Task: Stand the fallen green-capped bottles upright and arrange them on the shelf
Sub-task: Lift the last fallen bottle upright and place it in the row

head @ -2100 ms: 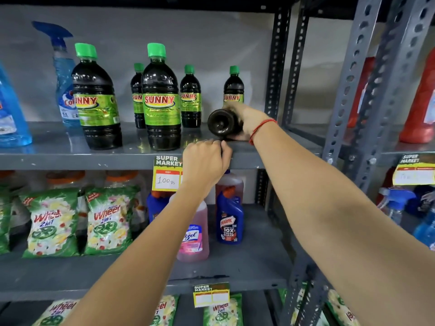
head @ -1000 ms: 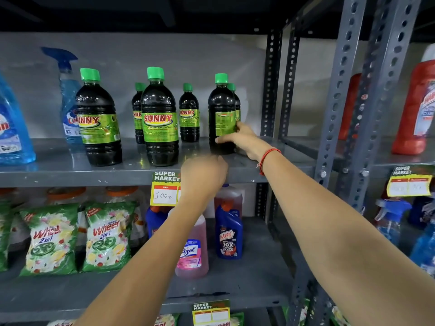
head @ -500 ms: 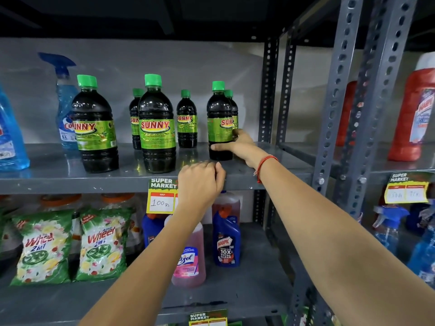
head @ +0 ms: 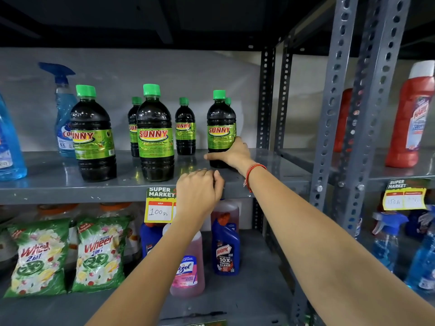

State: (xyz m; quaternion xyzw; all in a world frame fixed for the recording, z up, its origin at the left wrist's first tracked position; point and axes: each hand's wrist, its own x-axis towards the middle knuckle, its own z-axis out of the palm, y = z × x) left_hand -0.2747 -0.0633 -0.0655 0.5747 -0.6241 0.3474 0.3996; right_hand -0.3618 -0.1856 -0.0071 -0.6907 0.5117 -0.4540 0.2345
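A person's right hand (head: 231, 154) wraps around the lower body of an upright green-capped bottle (head: 220, 128) standing at the right end of the grey metal shelf (head: 47, 184), thumb stretched leftward along its base. The left hand (head: 199, 194) is curled loosely with its fingertips (head: 213, 175) resting on the shelf's front edge, gripping nothing, beside a yellow price tag (head: 159, 205). Five more green-capped bottles (head: 155, 135) stand upright along the same shelf, one just behind the held bottle.

The grey metal shelf (head: 47, 182) carries upright green-capped dark bottles (head: 155, 135) left of the fingers (head: 213, 156), blue spray bottle (head: 62, 114) farthest left.
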